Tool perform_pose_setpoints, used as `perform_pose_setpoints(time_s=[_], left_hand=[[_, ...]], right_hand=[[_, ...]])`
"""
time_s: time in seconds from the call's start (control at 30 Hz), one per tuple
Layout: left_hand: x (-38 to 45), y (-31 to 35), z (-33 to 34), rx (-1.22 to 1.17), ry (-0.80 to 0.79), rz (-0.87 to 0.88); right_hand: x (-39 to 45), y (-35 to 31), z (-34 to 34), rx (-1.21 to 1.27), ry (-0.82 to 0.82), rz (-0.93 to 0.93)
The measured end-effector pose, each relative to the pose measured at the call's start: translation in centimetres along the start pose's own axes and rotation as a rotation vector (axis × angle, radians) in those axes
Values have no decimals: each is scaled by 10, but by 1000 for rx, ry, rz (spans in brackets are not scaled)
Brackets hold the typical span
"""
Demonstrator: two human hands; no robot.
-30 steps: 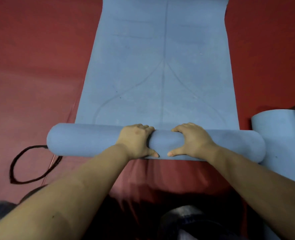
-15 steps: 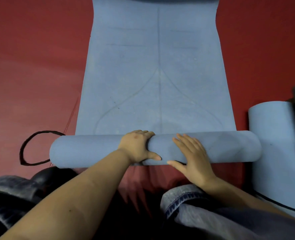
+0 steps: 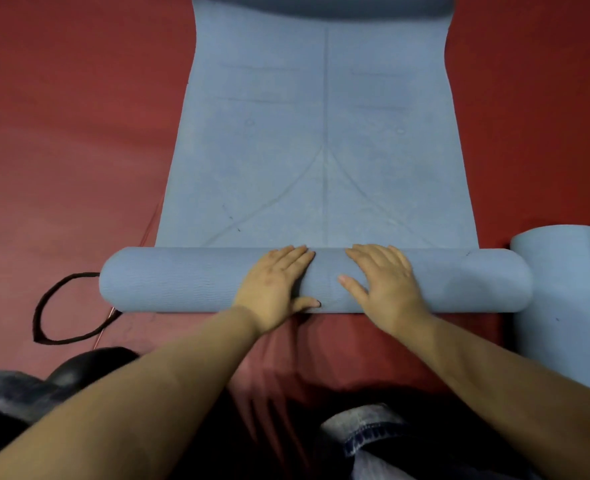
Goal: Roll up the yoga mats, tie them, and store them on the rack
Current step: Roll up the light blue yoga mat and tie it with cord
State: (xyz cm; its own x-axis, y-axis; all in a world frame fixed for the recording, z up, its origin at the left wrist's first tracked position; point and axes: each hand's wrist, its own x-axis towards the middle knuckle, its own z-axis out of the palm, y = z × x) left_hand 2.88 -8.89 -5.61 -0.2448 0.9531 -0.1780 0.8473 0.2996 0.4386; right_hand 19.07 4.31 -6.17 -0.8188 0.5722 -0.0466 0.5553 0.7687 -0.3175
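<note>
A light blue yoga mat [image 3: 321, 140] lies flat on the red floor and stretches away from me. Its near end is wound into a thick roll [image 3: 169, 280] lying crosswise. My left hand [image 3: 274, 289] presses flat on top of the roll near its middle, fingers straight, thumb on the near side. My right hand [image 3: 385, 287] lies flat beside it, fingers spread over the roll's top. A black strap loop [image 3: 42, 315] lies on the floor by the roll's left end.
A second light blue rolled mat [image 3: 563, 299] lies on the floor just past the roll's right end. My knees in dark jeans [image 3: 373, 434] are at the bottom edge. Red floor [image 3: 61, 133] surrounds the mat.
Both hands went from curled over the roll to lying flat on top of it. The roll has moved forward along the mat, and the flat part is shorter.
</note>
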Motion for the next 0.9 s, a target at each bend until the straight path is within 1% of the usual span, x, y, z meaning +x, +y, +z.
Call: perform_pose_setpoints(time_s=[0.1, 0.17, 0.2, 0.23, 0.27, 0.3, 0.33, 0.37, 0.43, 0.47, 0.5, 0.57, 0.6, 0.63, 0.7, 0.73, 0.77, 0.8, 0.87, 0.9], left_hand=[[27, -8, -17, -33, -154, -8], [43, -11, -27, -51, -211, -31], [48, -10, -30, -41, -210, -37], [49, -9, -30, -25, -166, -52], [47, -8, -26, 5, -60, -58], [41, -5, -22, 47, 85, -47], [33, 0, -16, 60, 161, -37], [27, 2, -10, 60, 186, -36], [25, -2, 2, 99, 178, -22], [29, -4, 2, 93, 168, -22], [34, -5, -2, 59, 160, -37], [49, -9, -14, 19, 127, -62], [58, -14, -20, 17, 91, -50], [68, -18, -28, 5, 47, -46], [86, -25, -47, -23, -71, -63], [92, -25, -55, -29, -101, -67], [97, -24, -59, -21, -87, -77], [101, -25, -58, 12, -25, -97], [101, -21, -53, 85, 129, -126], [101, -20, -50, 82, 160, -125]], right_hand=[[-25, 10, -2, -29, 96, -24], [-24, 16, -6, 6, 89, -8], [-18, 18, -8, 15, 66, -3], [-9, 20, -9, 25, 27, 4], [4, 22, -10, 36, -13, 14], [19, 24, -14, 46, -53, 29], [34, 27, -18, 54, -94, 45], [50, 30, -23, 63, -138, 63], [77, 35, -29, 68, -221, 95], [83, 35, -28, 70, -233, 114], [83, 32, -25, 72, -189, 124], [67, 24, -16, 70, 12, 123], [56, 20, -10, 56, 85, 101], [46, 17, -6, 27, 117, 71], [40, 19, -1, 1, 103, 44], [46, 20, -4, 17, 100, 47], [57, 22, -7, 28, 105, 58], [69, 23, -12, 29, 86, 69], [95, 28, -22, 22, -29, 77], [108, 31, -27, 31, -69, 74]])
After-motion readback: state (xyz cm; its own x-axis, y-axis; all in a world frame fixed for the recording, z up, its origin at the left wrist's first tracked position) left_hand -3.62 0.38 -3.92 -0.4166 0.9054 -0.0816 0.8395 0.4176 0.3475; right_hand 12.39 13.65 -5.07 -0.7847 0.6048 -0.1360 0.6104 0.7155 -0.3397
